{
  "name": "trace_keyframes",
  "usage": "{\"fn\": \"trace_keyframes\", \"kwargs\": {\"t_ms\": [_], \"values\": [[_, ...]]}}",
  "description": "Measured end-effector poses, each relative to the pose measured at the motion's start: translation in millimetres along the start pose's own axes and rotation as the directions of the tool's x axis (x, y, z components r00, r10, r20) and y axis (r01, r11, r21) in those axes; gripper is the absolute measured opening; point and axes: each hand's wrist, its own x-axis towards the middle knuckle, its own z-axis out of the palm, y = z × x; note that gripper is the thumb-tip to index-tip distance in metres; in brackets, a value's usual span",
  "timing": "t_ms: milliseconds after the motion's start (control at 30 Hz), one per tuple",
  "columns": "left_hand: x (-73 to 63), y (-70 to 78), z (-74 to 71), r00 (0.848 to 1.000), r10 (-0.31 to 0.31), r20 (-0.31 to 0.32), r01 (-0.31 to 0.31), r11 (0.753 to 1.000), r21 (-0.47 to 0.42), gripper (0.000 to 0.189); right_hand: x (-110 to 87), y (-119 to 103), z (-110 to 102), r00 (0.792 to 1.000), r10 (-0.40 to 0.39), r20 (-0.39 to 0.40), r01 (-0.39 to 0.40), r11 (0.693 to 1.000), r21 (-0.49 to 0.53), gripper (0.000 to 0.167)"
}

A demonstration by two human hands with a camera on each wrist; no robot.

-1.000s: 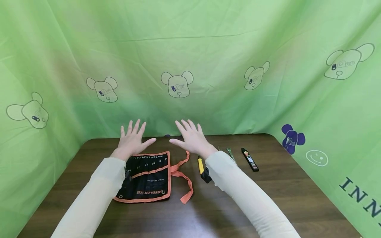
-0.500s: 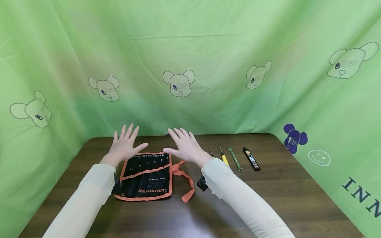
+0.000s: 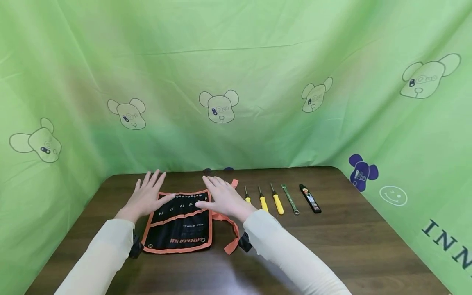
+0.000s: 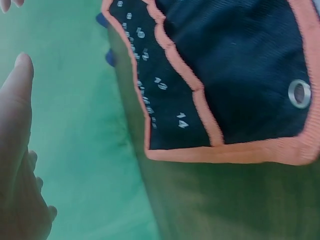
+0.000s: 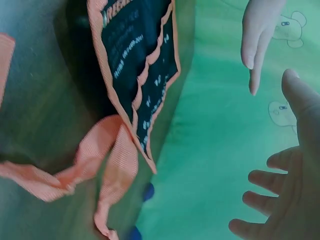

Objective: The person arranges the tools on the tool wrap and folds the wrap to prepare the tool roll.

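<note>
My left hand [image 3: 145, 197] hovers over the left edge of a black fabric tool roll [image 3: 177, 227] with orange trim and numbered pockets. Its fingers are spread and hold nothing. Over the roll's far right corner is my right hand [image 3: 225, 199], fingers straight and nothing in them. The roll lies spread flat, its orange tie straps [image 3: 232, 246] trailing to the right. In the left wrist view the thumb [image 4: 17, 95] stands apart from the tool roll [image 4: 240, 75]. The right wrist view shows both hands above the table, clear of the tool roll [image 5: 130, 55].
Right of the roll lie three yellow-handled screwdrivers [image 3: 278, 205], partly behind the right forearm. Beyond them are a green combination wrench [image 3: 290, 199] and a slim black case [image 3: 310, 198] with a label. A green printed curtain [image 3: 258, 135] hangs around the wooden table [image 3: 350, 246].
Both hands have come lower and nearer the tool roll, the left also shifting left. The right arm has moved off the screwdrivers, so all three now show. The tools have not moved.
</note>
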Motion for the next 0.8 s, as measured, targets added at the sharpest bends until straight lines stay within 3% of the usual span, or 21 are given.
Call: {"fn": "trace_keyframes", "kwargs": {"t_ms": [300, 800], "values": [[-14.5, -9.3, 18.3, 0.999, 0.042, -0.001, -0.042, 0.999, -0.022, 0.084, -4.9, 1, 19, 0.999, -0.036, 0.015, 0.035, 0.997, 0.072, 0.083], [-32.0, -21.2, 43.2, 0.997, 0.074, 0.013, -0.074, 0.997, -0.015, 0.078, -16.6, -2, 52, 0.994, -0.103, 0.044, 0.101, 0.994, 0.049, 0.080]]}}
